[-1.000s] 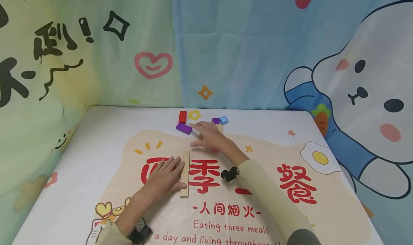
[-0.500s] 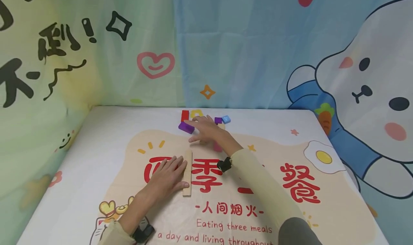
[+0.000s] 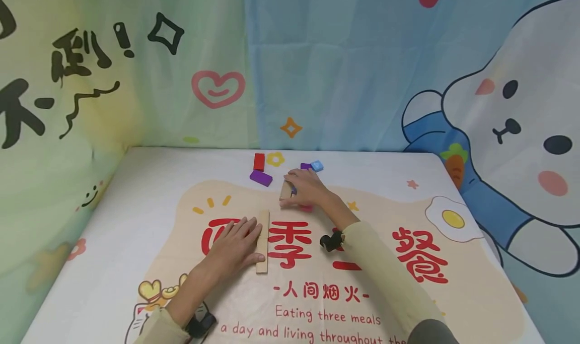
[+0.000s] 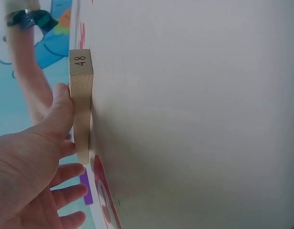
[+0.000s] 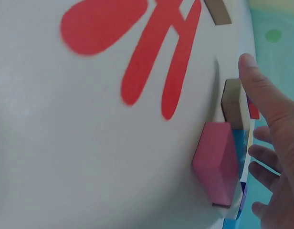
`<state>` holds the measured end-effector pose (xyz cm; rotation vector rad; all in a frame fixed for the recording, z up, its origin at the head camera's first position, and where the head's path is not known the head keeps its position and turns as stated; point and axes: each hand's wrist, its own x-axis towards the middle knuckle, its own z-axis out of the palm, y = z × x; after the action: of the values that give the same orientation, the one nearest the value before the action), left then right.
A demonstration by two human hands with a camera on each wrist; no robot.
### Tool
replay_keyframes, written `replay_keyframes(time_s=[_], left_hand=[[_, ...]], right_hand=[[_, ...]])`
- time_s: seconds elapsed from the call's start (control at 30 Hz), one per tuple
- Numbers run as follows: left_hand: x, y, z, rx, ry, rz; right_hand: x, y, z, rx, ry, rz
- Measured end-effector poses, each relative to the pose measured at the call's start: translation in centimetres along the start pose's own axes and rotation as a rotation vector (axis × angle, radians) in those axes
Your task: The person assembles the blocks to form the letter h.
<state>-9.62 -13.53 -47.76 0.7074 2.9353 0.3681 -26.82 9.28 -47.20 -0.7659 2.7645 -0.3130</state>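
In the head view my left hand [image 3: 233,243] lies beside a light wooden strip [image 3: 262,253], its fingers and thumb touching the left side. The left wrist view shows the strip's near end as a wooden block [image 4: 81,105] marked 48, with the hand's [image 4: 37,162] thumb against it and the fingers spread. My right hand [image 3: 308,188] hovers around another wooden block [image 3: 286,190] farther back. In the right wrist view, its thumb [image 5: 261,86] extends past that wooden block [image 5: 235,102], with loosely bent fingers behind. A pink block [image 5: 216,162] and a blue block [image 5: 239,148] stand close by.
Toward the table's back edge lie a red block [image 3: 259,161] and a purple block [image 3: 261,178], touching. Right of them are a smaller purple block [image 3: 305,166] and a light blue block [image 3: 316,165]. A printed cloth [image 3: 385,183] covers the table; a curtain [image 3: 340,82] hangs behind.
My right hand has drawn back to the right from near the purple block, and the wooden block now shows between its thumb and fingers. My left hand stays beside the strip.
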Motion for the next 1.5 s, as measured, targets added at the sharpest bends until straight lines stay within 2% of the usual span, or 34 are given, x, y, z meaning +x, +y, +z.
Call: replay_keyframes(time_s=[0.43, 0.73, 1.0, 1.17, 1.33, 1.5], left_hand=[[-0.1, -0.2, 0.2, -0.002, -0.007, -0.009], [-0.2, -0.1, 0.2, -0.017, -0.011, -0.017], [-0.2, -0.2, 0.3, -0.025, -0.01, -0.02], [-0.2, -0.2, 0.3, -0.021, -0.005, -0.018], [-0.2, -0.1, 0.3, -0.023, 0.002, -0.017], [-0.1, -0.1, 0.4, -0.011, 0.016, -0.013]], right_hand=[[-0.1, 0.7, 0.3, -0.026, 0.008, 0.056], [0.0, 0.9, 0.8, -0.006, 0.022, 0.05], [0.2, 0.6, 1.1, 0.061, 0.07, -0.023], [0.5, 0.0, 1.3, 0.055, 0.089, -0.092], [0.8, -0.7, 1.3, 0.081, 0.086, -0.129], [1.2, -1.5, 1.3, 0.119, 0.053, -0.122]])
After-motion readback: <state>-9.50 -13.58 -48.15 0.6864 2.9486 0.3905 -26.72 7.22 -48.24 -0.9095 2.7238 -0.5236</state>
